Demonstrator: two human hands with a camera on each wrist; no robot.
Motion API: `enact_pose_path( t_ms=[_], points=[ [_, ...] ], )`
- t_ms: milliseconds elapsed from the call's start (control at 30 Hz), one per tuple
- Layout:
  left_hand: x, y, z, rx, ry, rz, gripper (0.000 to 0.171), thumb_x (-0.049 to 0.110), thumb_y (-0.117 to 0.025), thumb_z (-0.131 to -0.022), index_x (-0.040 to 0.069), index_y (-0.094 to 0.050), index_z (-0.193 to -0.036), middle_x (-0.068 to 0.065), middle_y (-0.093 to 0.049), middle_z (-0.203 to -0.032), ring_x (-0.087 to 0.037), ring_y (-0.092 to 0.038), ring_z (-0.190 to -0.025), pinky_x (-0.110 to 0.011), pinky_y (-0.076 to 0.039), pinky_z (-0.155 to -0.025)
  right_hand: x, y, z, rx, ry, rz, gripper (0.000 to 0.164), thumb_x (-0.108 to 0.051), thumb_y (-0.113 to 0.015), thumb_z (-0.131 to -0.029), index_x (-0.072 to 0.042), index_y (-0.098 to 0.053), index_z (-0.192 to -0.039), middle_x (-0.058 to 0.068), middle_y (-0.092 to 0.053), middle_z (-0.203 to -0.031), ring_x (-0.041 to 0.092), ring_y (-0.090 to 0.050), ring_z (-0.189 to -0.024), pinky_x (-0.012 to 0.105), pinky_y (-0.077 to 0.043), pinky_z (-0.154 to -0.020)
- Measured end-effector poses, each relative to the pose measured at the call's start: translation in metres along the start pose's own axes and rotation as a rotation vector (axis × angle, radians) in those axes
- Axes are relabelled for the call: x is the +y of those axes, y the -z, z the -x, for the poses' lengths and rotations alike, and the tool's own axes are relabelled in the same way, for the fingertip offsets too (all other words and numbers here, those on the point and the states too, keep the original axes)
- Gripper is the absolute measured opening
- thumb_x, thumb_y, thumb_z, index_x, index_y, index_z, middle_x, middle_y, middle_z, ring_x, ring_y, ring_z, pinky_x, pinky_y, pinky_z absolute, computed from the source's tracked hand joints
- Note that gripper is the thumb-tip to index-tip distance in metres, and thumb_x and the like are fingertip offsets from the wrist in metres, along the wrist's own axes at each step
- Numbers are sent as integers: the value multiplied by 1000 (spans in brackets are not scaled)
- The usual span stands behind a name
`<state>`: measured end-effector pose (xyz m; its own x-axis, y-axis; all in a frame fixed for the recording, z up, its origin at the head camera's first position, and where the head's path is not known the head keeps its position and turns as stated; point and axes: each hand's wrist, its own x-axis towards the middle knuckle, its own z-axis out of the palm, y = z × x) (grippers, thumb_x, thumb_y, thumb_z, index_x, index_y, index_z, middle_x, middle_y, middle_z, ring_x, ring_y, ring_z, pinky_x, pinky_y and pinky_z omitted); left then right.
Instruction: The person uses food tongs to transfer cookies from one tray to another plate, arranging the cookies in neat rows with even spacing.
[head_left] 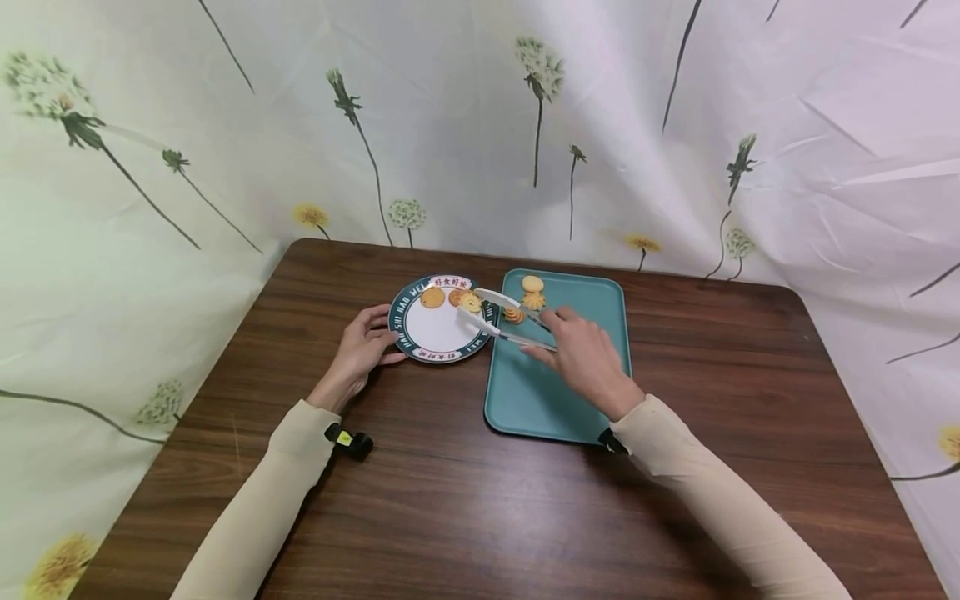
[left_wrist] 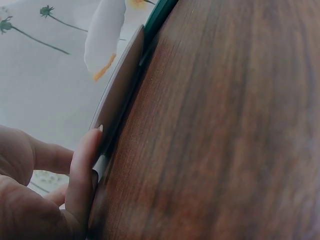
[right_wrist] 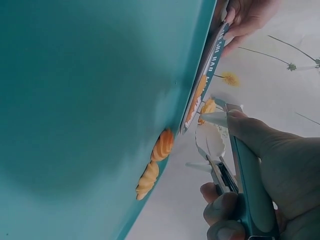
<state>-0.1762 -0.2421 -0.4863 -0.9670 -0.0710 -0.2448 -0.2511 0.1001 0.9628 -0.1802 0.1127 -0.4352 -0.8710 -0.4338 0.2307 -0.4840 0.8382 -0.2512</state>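
My left hand (head_left: 362,346) holds the left rim of a round plate (head_left: 438,335), white with a dark green lettered border. My right hand (head_left: 587,358) grips food tongs (head_left: 482,322) with pale tips, which reach over the plate's right side. Between the spread tips lies a flower-shaped cookie (head_left: 470,302); whether they touch it I cannot tell. Beside it on the plate are a flat round cookie (head_left: 432,297) and a darker, partly covered one (head_left: 454,297). In the right wrist view, thumb and fingers wrap the tongs' green handle (right_wrist: 252,187).
A teal tray (head_left: 525,396) stands right of the plate, under my right hand. Near its far left corner lie a smooth pale cookie (head_left: 532,284), a ridged cookie (head_left: 533,301) and a browner swirled cookie (head_left: 513,315). Behind the wooden table (head_left: 420,500) hangs a dandelion-print cloth (head_left: 465,125).
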Motion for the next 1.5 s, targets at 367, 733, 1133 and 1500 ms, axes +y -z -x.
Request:
enact_pose_path(
  t_ms=[367,733,1133,1500],
  points=[
    [0,0,1,0,3,10,60,3,-50,-107,10,-28,-162,-21,-36,-156,-21,-58,-116,-25,-68,-82,-10,-4,-4,-16,18,-25,49,-51,-74,-94,-11,-69,-123,6,-65,-99,19,-56,-62,32,-49,-44],
    [-1,1,0,-5,-8,9,60,3,-48,-108,10,-26,-163,-23,-33,-157,-19,-57,-116,-23,-67,-83,-21,-12,-9,-36,35,-21,51,-51,-74,-94,-13,-69,-128,5,-64,-99,20,-61,-64,37,-56,-48],
    [0,-1,0,-7,-2,7,59,4,-49,-108,10,-27,-163,-22,-34,-156,-19,-57,-116,-24,-68,-84,-27,-19,-12,-60,40,-9,52,-55,-71,-94,-12,-70,-125,5,-66,-103,19,-61,-67,35,-55,-49],
    [0,0,0,-1,9,3,59,4,-49,-108,11,-27,-163,-21,-34,-156,-18,-58,-114,-25,-68,-84,-31,-25,-16,-71,49,-6,50,-52,-74,-94,-12,-71,-123,5,-66,-104,19,-63,-68,35,-57,-50]
  ],
)
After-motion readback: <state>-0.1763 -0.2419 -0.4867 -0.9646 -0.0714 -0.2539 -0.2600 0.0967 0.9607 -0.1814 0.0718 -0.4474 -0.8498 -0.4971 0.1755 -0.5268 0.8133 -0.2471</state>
